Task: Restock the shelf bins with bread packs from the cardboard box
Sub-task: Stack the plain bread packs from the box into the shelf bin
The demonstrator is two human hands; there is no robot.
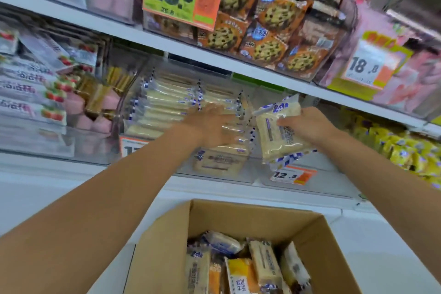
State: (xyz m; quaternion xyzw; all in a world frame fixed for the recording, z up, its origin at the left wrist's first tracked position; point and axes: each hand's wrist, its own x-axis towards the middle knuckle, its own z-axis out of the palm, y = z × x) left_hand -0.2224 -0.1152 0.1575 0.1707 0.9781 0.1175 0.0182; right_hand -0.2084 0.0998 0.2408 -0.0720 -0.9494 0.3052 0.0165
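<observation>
Mid-restock, at the placing step. Grips one pack (pixel 279 133) in the right hand (pixel 307 126), fingers and thumb curled round its upper end, just in front of the clear bin (pixel 238 178) on the middle shelf, to the right of the stack. Lays the left hand (pixel 210 126) flat, fingers straight though blurred, on the rows (pixel 164 105) inside that bin, seemingly to steady them or push them aside.

Next, by the look of it: calls for a gap opened at the bin's right side, then the held pack slid in on edge beside the others, gently enough not to crush soft bread or topple the front pack (pixel 219 160).

In the bin: white-and-blue packs stacked close on the left, looser at the front right, with the front pack leaning face out against the clear wall. In the open box (pixel 164 246) below: several more packs on end, a yellow pack (pixel 241 270) among them, so plenty left to shelve.
</observation>
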